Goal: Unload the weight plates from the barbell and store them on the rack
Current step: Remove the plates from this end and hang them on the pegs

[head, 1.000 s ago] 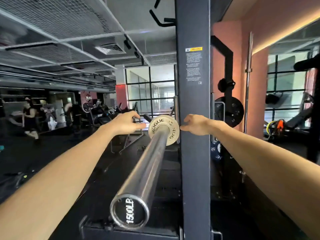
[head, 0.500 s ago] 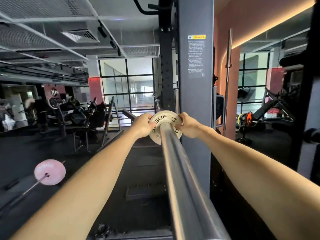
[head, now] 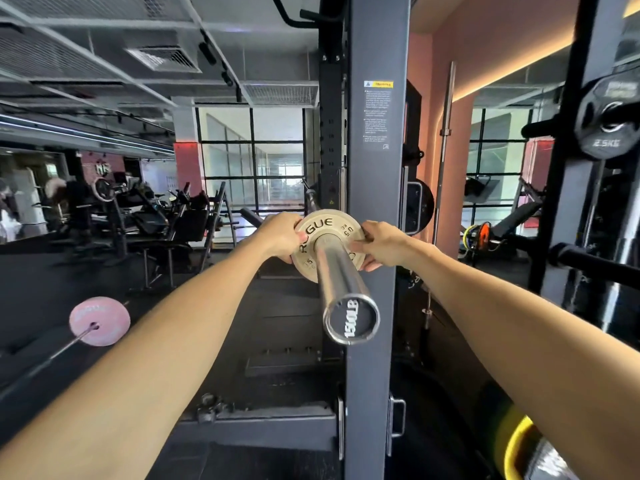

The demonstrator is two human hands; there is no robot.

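Observation:
A small cream weight plate (head: 320, 226) marked ROGUE sits on the chrome barbell sleeve (head: 341, 289), whose end cap reads 150LB and points at me. My left hand (head: 282, 239) grips the plate's left edge. My right hand (head: 382, 245) grips its right edge. Both arms stretch forward on either side of the sleeve. The sleeve runs beside the dark rack upright (head: 375, 188). A black 2.5KG plate (head: 607, 123) hangs on a storage peg of the rack at the upper right.
A pink plate (head: 99, 321) on another bar lies on the floor at the left. Benches and machines (head: 166, 223) fill the left background. A vertical bar (head: 445, 140) stands by the pink wall. A bare storage peg (head: 595, 263) juts out at right; a yellow plate (head: 516, 445) is at bottom right.
My hands went from reaching either side of the plate to gripping both its edges. The view shifted, and the sleeve's end cap is back in sight.

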